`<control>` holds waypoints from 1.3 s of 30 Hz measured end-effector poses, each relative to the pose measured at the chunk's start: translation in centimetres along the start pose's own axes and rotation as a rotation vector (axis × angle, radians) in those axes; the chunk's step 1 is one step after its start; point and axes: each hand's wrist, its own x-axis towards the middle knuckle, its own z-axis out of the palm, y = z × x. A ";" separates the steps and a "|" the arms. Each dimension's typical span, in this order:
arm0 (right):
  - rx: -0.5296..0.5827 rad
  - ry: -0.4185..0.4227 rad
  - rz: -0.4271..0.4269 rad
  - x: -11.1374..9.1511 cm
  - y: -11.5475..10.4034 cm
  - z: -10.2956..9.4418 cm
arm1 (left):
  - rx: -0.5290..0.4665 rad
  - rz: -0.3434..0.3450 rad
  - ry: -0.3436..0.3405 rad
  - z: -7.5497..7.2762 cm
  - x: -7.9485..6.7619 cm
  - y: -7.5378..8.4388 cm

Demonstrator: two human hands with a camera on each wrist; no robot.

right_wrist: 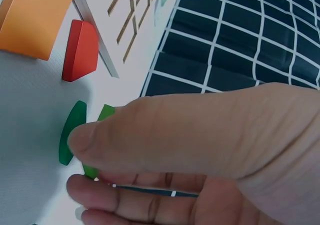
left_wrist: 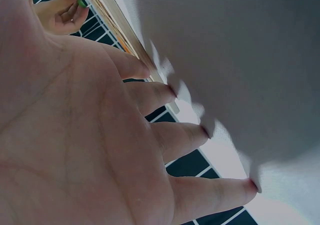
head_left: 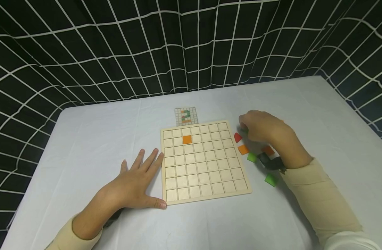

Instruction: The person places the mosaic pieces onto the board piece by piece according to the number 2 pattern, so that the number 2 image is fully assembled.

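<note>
A wooden grid board [head_left: 206, 199] lies on the table with one orange square tile [head_left: 187, 139] in a cell near its far left corner. My left hand [head_left: 128, 191] is spread flat at the board's left side, thumb and index fingertips touching its edge. Beyond the board's right edge, my right hand [head_left: 264, 128] pinches a light green tile [right_wrist: 106, 112] between thumb and fingers. A dark green piece with a curved edge [right_wrist: 72, 132] shows beside the thumb tip. Nearby lie a red piece [head_left: 237, 137], an orange tile [head_left: 243, 149] and a light green piece [head_left: 251, 157].
A small pattern card [head_left: 186, 116] with a coloured figure on a grid lies behind the board. Under the right forearm are an orange-red piece [head_left: 268, 150] and another green piece [head_left: 271, 180]. A dark curtain with white grid lines [head_left: 166, 45] surrounds the white table [head_left: 191, 229].
</note>
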 end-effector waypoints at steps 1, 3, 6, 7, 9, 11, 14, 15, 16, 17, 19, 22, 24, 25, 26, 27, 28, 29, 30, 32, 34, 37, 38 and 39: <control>0.000 0.000 0.000 0.0 0.0 0.0 | -0.001 -0.001 -0.001 0.0 0.0 0.0; 0.001 0.000 -0.012 0.1 -0.1 -0.1 | -0.002 -0.002 -0.002 0.0 0.0 0.0; 0.007 0.001 -0.038 0.2 -0.3 -0.3 | -0.001 -0.005 -0.007 -0.1 0.0 0.0; 0.008 0.005 -0.047 0.2 -0.4 -0.3 | -0.001 -0.005 -0.008 -0.1 0.0 0.1; 0.014 0.014 -0.068 0.3 -0.7 -0.4 | 0.003 -0.003 -0.008 -0.1 0.1 0.1; 0.021 0.022 -0.084 0.5 -1.2 -0.4 | 0.005 -0.004 -0.009 0.0 0.1 0.1; 0.026 0.024 -0.101 0.7 -1.9 -0.3 | 0.006 -0.001 -0.007 0.0 0.1 0.1; 0.027 0.022 -0.105 0.8 -2.1 -0.3 | 0.006 -0.001 -0.006 0.0 0.1 0.1; 0.028 0.021 -0.109 0.9 -2.3 -0.2 | 0.005 -0.001 -0.006 0.0 0.1 0.1; 0.027 0.022 -0.115 1.0 -2.5 -0.2 | 0.006 0.000 -0.005 0.0 0.1 0.1; 0.027 0.024 -0.126 1.2 -2.9 -0.1 | 0.007 0.000 -0.004 0.0 0.1 0.1; 0.034 0.025 -0.140 1.4 -3.5 0.2 | 0.007 -0.002 -0.004 -0.1 0.0 0.1; 0.032 0.018 -0.146 1.6 -3.9 0.3 | 0.007 -0.001 -0.003 -0.1 0.1 0.1; 0.029 0.016 -0.149 1.7 -4.1 0.4 | 0.007 -0.001 -0.003 -0.1 0.1 0.1; 0.028 0.014 -0.150 1.8 -4.3 0.5 | 0.008 -0.001 -0.003 -0.1 0.1 0.1; 0.026 0.012 -0.152 1.9 -4.6 0.5 | 0.007 -0.001 -0.003 -0.1 0.1 0.1; 0.020 0.012 -0.157 2.0 -4.7 0.6 | 0.008 -0.001 -0.004 -0.1 0.1 0.1; 0.014 0.011 -0.162 2.1 -4.9 0.7 | 0.010 -0.001 -0.004 -0.1 0.1 0.2; 0.010 0.014 -0.169 2.2 -5.1 0.8 | 0.010 -0.001 -0.005 -0.1 0.1 0.2; 0.000 0.020 -0.179 2.4 -5.4 1.0 | 0.013 -0.002 -0.006 -0.1 0.1 0.1; -0.016 0.028 -0.194 2.5 -5.6 1.2 | 0.016 -0.002 -0.005 0.0 0.1 0.1; -0.033 0.037 -0.206 2.8 -6.0 1.3 | 0.019 -0.002 -0.006 0.0 0.1 0.1; -0.035 0.040 -0.211 2.8 -6.1 1.4 | 0.019 -0.002 -0.006 0.0 0.1 0.1; -0.038 0.046 -0.218 2.9 -6.2 1.4 | 0.017 -0.003 -0.005 0.0 0.1 0.1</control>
